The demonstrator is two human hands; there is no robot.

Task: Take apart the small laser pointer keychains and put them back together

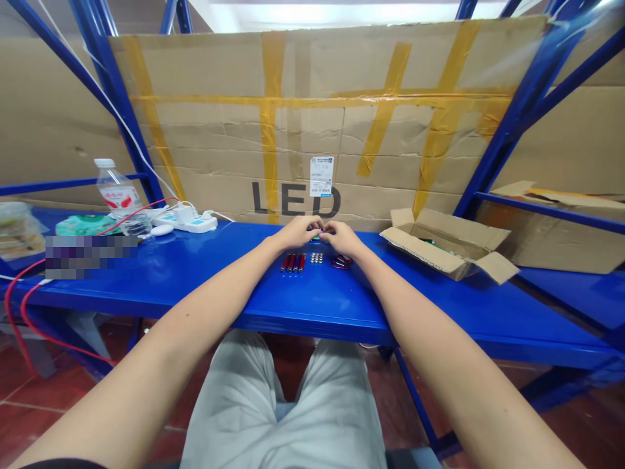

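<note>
My left hand (299, 232) and my right hand (342, 238) meet over the far half of the blue table, fingertips pinched together. Whatever sits between them is too small to name; a bit of reddish-purple shows there, and a green item (316, 238) lies just below the fingers. Nearer me, several slim red metal tubes (293, 262) are lined up side by side. To their right, small silver button cells (317, 258) form a tidy group. By my right wrist lies a small pile of red carabiner-like clips (342, 261).
An open cardboard box (439, 247) stands on the right of the table (312, 299). On the left are a plastic bottle (120, 198), a white power strip (190, 221), a green packet (85, 225) and red cables. A large cardboard sheet (224, 143) closes off the back.
</note>
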